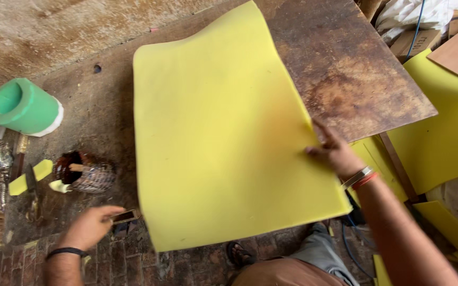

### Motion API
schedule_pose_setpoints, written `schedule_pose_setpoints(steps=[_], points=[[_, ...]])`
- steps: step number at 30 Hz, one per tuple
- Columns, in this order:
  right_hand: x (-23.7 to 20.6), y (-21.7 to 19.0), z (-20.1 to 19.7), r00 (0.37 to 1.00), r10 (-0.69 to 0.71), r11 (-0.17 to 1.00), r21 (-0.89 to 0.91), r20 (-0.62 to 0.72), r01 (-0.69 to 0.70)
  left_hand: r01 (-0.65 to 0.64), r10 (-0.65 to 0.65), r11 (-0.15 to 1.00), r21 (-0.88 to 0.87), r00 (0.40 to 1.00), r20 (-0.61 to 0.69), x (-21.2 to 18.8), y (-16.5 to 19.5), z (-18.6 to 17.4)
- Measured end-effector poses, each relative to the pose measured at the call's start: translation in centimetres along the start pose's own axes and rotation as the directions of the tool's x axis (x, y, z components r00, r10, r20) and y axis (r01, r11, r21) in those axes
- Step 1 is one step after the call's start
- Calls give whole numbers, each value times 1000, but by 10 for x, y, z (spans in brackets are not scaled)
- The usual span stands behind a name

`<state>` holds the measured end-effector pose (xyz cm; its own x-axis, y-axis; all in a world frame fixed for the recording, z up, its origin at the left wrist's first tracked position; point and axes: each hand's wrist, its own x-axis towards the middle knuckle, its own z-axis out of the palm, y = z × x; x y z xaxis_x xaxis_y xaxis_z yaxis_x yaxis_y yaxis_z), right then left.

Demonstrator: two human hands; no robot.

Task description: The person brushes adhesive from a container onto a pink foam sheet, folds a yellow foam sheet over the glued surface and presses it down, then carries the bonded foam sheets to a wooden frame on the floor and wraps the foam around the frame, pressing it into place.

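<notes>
**Foam sheet on stained bench**

Worn brown bench [345, 69] carries a big yellow foam sheet [223, 132] lying flat. Your right hand [335, 151] pinches its right edge. Your left hand [88, 226], fingers loosely curled, touches a small dark blade-like tool [125, 216] near the sheet's lower-left corner. Green foam roll [22, 106] far left.

Matt yellow foam sheet [223, 132] lies on a worn, stained wooden board [345, 69]; lower left, rough brick [128, 265].

A single head-worn view, steeply downward and close over the worn wooden table [345, 69] and foam sheet [223, 137].
</notes>
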<state>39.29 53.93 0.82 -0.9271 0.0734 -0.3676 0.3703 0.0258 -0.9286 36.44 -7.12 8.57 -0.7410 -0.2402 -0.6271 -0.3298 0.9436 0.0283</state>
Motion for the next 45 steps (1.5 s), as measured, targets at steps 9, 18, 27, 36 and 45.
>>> schedule_pose_setpoints(steps=[9,18,27,36,45], points=[[8,29,-16,964,-16,1000,17,267,12,-398,419,907,140,808,-414,120,325,40],[28,37,-27,905,19,1000,-8,425,-17,-435,502,860,267,817,-284,180,550,35],[22,47,-20,869,-78,968,244,488,-50,-571,733,643,510,652,-192,173,562,67],[9,84,-21,816,-37,937,304,577,-174,-655,816,528,540,567,-111,110,514,130],[-15,114,-28,844,53,999,-31,533,-43,-643,825,535,548,537,-177,35,462,194]])
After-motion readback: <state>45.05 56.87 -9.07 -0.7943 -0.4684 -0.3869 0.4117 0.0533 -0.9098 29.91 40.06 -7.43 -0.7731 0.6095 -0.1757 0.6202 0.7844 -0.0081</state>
